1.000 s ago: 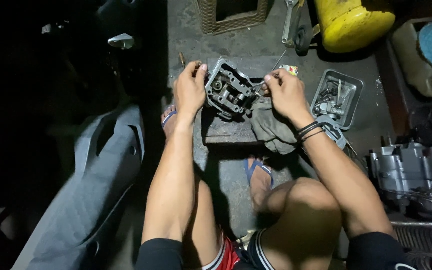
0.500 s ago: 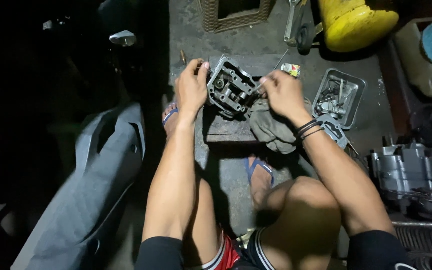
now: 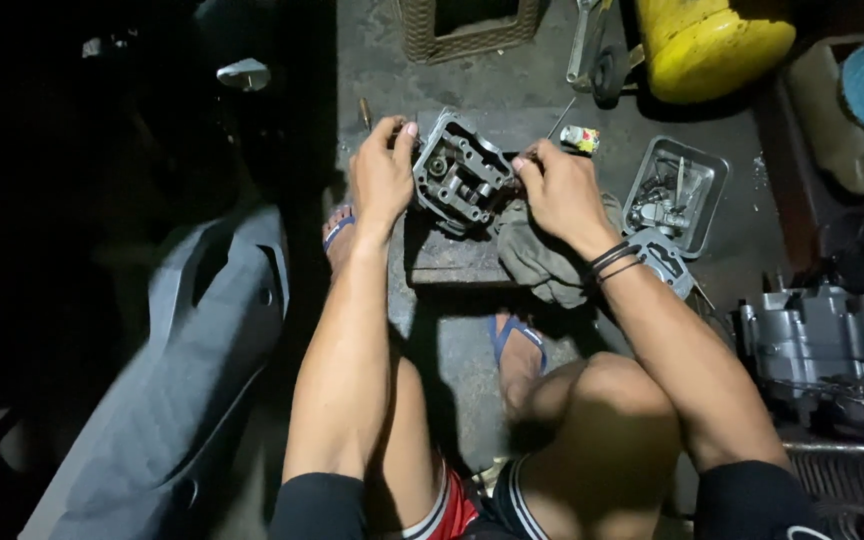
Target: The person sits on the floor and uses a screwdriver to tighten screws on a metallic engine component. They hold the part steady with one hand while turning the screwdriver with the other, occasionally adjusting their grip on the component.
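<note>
1. Down on the concrete floor (image 3: 452, 340), a grey metal engine part (image 3: 460, 172) sits tilted on a dark wooden block (image 3: 452, 262), its open side with small gears and studs facing up toward the camera
2. Left hand (image 3: 382, 178) is clasped on the part's left edge, thumb and fingers pressed together on the rim, so its grip is pinching the engine part
3. Right hand (image 3: 557, 190) is at the part's right edge, fingers curled tight at the rim; whether they pinch the casting itself or some small piece there cannot be told, as the fingertips hide it
4. A grey rag (image 3: 544, 262) lies under the right wrist, draped over the right end of the block and onto the floor; dark bands (image 3: 614, 262) circle that wrist
5. Just right of the right hand stands a rectangular metal tray (image 3: 710, 168) with small loose metal pieces in it
6. A yellow container (image 3: 714, 45) lies at the top, well apart from the hands, with a wrench (image 3: 582, 40) beside it on its left
7. A larger grey engine casing (image 3: 832, 345) sits at the right edge, near the right forearm
8. A grey plastic body panel (image 3: 182, 390) lies along the left side, next to the left arm
9. Both feet wear blue-strapped sandals (image 3: 517, 345), one on either side of the block
</note>
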